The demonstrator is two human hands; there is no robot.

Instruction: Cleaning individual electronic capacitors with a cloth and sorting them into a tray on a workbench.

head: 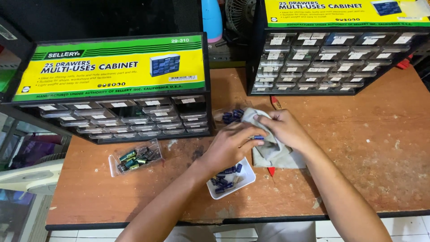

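Note:
My left hand [230,145] pinches a small blue capacitor [258,137] at its fingertips, pressed against a grey cloth [272,152]. My right hand [284,127] grips the upper fold of that cloth, which drapes onto the wooden table [367,148]. Below my left hand sits a white tray [244,181] holding several blue capacitors. A clear drawer with more blue capacitors [232,115] lies just behind the hands.
A clear drawer of green and dark capacitors [136,157] lies at the left. Two black multi-drawer cabinets stand at the back, one on the left [121,118] and one on the right [331,62]. A red-tipped tool [271,170] pokes out beneath the cloth.

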